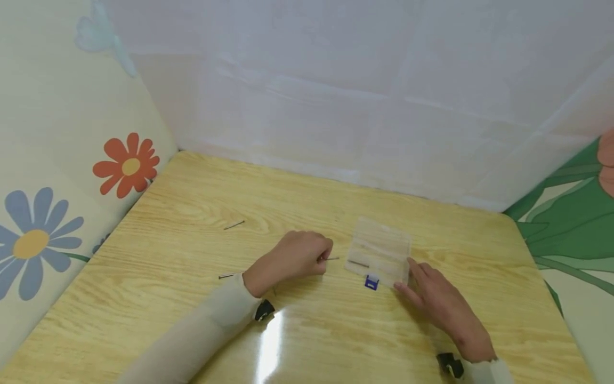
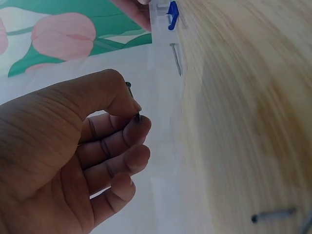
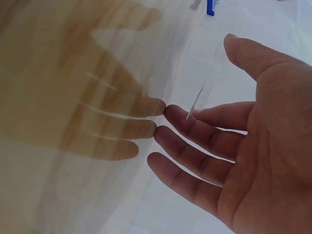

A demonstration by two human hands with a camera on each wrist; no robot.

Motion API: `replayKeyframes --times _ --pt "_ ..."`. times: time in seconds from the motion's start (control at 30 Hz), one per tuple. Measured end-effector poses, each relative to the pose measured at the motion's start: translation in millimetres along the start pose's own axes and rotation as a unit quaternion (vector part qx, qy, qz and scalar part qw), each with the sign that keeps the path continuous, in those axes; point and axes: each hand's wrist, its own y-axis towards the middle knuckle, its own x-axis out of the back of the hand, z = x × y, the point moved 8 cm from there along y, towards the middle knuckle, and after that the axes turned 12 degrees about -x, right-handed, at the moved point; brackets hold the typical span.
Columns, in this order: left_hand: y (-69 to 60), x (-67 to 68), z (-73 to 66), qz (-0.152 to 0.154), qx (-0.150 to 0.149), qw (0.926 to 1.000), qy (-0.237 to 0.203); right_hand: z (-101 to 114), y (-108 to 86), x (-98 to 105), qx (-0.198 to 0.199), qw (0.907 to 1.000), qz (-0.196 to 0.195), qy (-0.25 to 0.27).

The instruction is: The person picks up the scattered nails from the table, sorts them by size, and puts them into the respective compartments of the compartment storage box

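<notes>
Nail (image 1: 332, 259) just left of box (image 1: 379, 242), narrow strip of bare table (image 1: 336, 330) between its free end and box's left edge; long axis roughly sideways, that end toward box. Left hand (image 1: 302, 253) pinches it, thumb to fingertip; right hand (image 1: 438, 298), fingers relaxed and apart from thumb, touches box's right edge

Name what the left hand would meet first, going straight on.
Probably the clear box, past the nail the left hand pinches; hand height is unclear, so it might pass over.
</notes>
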Motion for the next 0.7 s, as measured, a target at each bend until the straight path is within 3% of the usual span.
replayKeyframes --times 0.3,0.5,0.7 --pt "21.4 -7.9 -8.1 0.011 -0.012 0.9998 -0.007 -1 0.5 0 -0.004 1.0000 0.003 0.002" --pt "32.3 -15.6 -11.8 0.022 -0.006 0.9995 -0.020 0 -1.0 0 0.018 0.9996 -0.006 0.021" --pt "43.9 -18.9 -16.9 0.012 -0.013 0.9995 -0.027 3 -1.3 2 0.031 0.9992 -0.023 0.009"
